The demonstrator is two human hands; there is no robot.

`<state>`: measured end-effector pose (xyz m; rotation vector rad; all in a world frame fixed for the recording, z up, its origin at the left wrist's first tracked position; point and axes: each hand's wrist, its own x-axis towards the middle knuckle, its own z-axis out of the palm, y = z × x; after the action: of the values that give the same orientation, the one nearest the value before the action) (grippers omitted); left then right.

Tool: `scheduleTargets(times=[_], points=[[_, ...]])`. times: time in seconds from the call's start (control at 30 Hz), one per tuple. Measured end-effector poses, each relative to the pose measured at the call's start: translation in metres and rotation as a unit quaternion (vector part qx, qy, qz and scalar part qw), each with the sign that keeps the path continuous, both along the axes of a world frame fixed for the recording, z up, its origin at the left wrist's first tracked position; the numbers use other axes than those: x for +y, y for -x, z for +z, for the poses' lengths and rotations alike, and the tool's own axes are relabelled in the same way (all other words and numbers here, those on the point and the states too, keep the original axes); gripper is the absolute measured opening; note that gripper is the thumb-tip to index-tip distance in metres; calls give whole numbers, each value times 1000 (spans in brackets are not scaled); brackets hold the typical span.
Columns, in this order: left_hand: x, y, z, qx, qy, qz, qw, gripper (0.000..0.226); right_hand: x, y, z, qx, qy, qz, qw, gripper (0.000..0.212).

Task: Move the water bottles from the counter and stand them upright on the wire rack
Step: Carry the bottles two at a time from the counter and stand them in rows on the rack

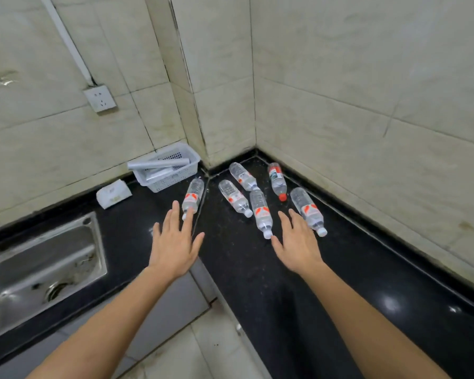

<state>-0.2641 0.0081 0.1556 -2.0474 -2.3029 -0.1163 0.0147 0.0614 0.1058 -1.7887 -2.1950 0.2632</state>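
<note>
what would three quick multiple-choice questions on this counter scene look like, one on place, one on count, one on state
1. Where is the white basket?
A. in the sink
B. against the wall left of the bottles
C. on the floor

2. How many bottles lie on the counter?
A. four
B. six
C. eight

3. What are the hands doing?
A. open, holding nothing
B. each gripping a bottle
C. clasped together

Answers: 1 B, it sits by the tiled wall; 2 B, six show, one red-capped; 3 A, left hand and right hand are spread flat.
</note>
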Motion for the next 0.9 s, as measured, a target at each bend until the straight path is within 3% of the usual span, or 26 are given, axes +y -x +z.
scheduleTargets(times=[0.17, 0.33, 0.5, 0.63, 0.9], points=[[66, 55, -11, -6, 9, 22, 1000, 72, 73, 53, -4, 12, 62, 5, 998, 69], [147, 107, -55, -20, 93, 20, 995, 82, 140, 97, -35, 2, 126, 0, 992, 69], [239, 147, -111, -73, 178, -3, 981, 89, 197, 134, -74, 4, 187, -55, 981, 68], [303, 170, -156, -152, 248, 39, 956, 105, 239, 171, -99, -17, 261, -104, 960, 71], [346, 181, -201, -223, 313, 49, 922, 127, 283, 214, -138, -26, 294, -244, 924, 82]])
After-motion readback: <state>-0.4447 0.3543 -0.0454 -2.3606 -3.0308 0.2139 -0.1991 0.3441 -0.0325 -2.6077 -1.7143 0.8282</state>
